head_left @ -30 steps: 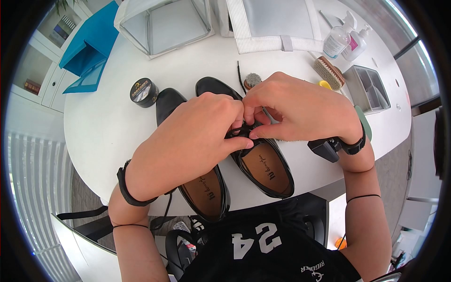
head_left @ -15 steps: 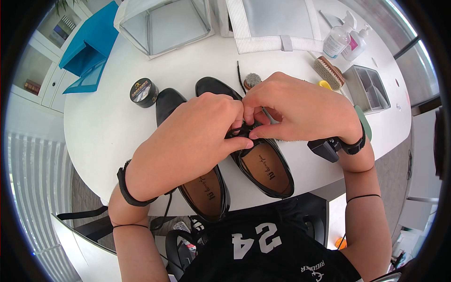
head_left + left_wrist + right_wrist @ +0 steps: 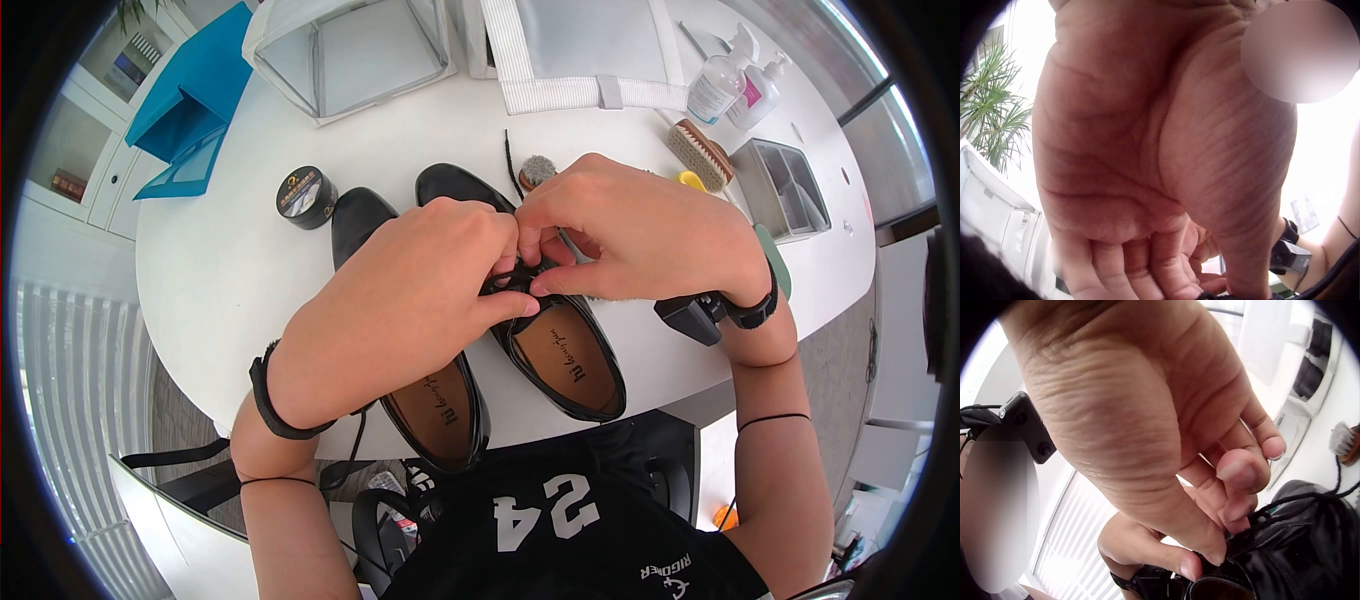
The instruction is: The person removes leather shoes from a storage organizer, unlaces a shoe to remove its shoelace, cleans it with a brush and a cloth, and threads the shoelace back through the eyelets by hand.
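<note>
Two glossy black lace-up shoes with brown insoles stand side by side on the white table, toes pointing away from me. My left hand point(image 3: 420, 255) and right hand point(image 3: 640, 230) meet over the laced throat of the right-hand shoe point(image 3: 597, 400). Thumb and fingers of each pinch its black shoelace point(image 3: 1297, 505), whose free end runs out past the toe. In the right wrist view, the two thumbs lie close together just above the shoe opening. The left forearm crosses over the left-hand shoe point(image 3: 478, 435), hiding its middle. Curled fingers hide most of the lace at the knot.
A round black tin point(image 3: 306, 197) stands left of the shoes. Beyond the right hand lie a small round brush point(image 3: 538, 170), a wooden brush point(image 3: 700, 155) and a grey divided box point(image 3: 785, 190). Pump bottles point(image 3: 717, 90), white fabric bins point(image 3: 350, 60) and a blue folder point(image 3: 190, 110) line the back.
</note>
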Tool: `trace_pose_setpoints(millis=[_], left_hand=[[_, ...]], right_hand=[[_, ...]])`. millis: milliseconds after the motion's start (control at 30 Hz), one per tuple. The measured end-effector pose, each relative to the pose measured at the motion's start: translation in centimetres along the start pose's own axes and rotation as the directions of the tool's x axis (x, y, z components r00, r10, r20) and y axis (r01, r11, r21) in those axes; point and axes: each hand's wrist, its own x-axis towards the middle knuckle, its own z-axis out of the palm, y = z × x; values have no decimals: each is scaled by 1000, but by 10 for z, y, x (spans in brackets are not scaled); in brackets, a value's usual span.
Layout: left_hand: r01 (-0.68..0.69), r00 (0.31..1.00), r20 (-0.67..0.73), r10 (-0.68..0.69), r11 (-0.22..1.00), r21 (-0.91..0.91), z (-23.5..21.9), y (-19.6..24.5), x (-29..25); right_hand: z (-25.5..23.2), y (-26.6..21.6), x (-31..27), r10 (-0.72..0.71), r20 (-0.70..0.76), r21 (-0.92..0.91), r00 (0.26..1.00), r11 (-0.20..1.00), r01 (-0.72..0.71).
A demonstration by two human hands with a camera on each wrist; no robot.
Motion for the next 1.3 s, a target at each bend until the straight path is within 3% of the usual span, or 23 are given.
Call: trace_pose_setpoints(millis=[1300], left_hand=[[17, 1000, 8, -17, 1000, 14, 1, 1, -1]], right_hand=[[1, 0, -1, -5, 2, -11, 1000, 1000, 5]])
